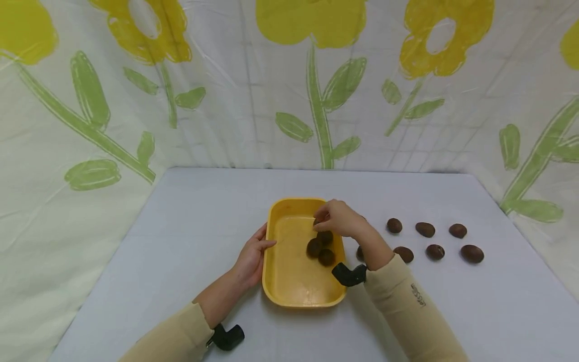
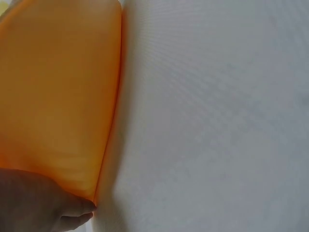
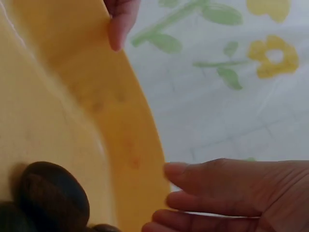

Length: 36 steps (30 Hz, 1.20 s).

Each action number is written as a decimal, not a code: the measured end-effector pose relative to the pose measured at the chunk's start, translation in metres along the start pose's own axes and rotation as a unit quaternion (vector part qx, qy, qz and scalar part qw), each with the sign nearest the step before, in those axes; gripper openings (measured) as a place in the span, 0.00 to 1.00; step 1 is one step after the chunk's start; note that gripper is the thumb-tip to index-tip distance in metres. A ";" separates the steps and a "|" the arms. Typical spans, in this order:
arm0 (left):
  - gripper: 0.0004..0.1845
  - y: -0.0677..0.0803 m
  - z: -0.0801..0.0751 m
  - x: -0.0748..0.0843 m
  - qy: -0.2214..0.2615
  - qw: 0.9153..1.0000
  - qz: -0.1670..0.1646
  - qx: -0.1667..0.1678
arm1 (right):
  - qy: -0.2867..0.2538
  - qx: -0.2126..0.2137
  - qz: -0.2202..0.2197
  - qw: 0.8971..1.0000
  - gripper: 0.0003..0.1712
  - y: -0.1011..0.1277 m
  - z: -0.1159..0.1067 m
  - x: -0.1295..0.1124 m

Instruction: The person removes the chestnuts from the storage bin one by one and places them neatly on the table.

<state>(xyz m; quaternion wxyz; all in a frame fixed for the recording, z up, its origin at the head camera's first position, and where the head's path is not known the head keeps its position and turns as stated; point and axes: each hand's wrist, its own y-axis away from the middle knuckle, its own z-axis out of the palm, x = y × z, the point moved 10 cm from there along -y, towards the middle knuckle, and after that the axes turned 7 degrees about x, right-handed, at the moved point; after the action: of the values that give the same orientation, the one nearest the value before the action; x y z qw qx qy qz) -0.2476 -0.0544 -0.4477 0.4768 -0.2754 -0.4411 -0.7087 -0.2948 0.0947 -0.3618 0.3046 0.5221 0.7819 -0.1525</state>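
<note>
A yellow tray [image 1: 289, 281] stands mid-table. Three dark brown oval lumps [image 1: 314, 247] lie together in its right half; one lump [image 3: 50, 198] shows close up in the right wrist view. My left hand [image 1: 251, 255] grips the tray's left rim, thumb over the edge [image 3: 120, 24], palm against the outer wall [image 2: 34, 203]. My right hand [image 1: 336, 218] hovers over the tray's far right corner, just above the lumps. Its fingers [image 3: 203, 186] are relaxed with nothing between them. A dark spot under the fingertips in the head view is unclear.
Several more brown lumps [image 1: 435, 251] lie in two rows on the grey table [image 1: 190, 236] right of the tray, one partly hidden behind my right wrist. A flowered sheet [image 1: 316, 100] hangs behind and at both sides of the table.
</note>
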 end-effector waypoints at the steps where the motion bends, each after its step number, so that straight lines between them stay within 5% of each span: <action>1: 0.34 0.000 0.000 0.000 0.001 1.000 0.001 -0.001 | 0.009 -0.007 0.000 1.000 0.19 -0.002 0.004 -0.001; 15: 0.34 -0.001 -0.001 0.000 -0.001 1.000 0.003 -0.002 | 0.101 -0.091 -0.005 0.991 0.09 -0.012 0.065 -0.014; 23: 0.34 -0.002 -0.001 -0.001 -0.003 1.000 0.002 -0.001 | 0.135 -0.102 -0.009 0.985 0.16 -0.017 0.083 -0.026; 36: 0.34 -0.001 0.000 0.000 0.005 1.000 0.000 -0.011 | 0.066 -0.070 -0.081 0.992 0.16 -0.009 0.073 -0.046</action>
<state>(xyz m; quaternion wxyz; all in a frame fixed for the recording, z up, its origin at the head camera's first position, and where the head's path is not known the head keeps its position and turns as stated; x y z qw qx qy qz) -0.2481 -0.0540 -0.4477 0.4758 -0.2776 -0.4307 -0.7149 -0.2668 0.0169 -0.3895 0.2746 0.4437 0.8486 -0.0869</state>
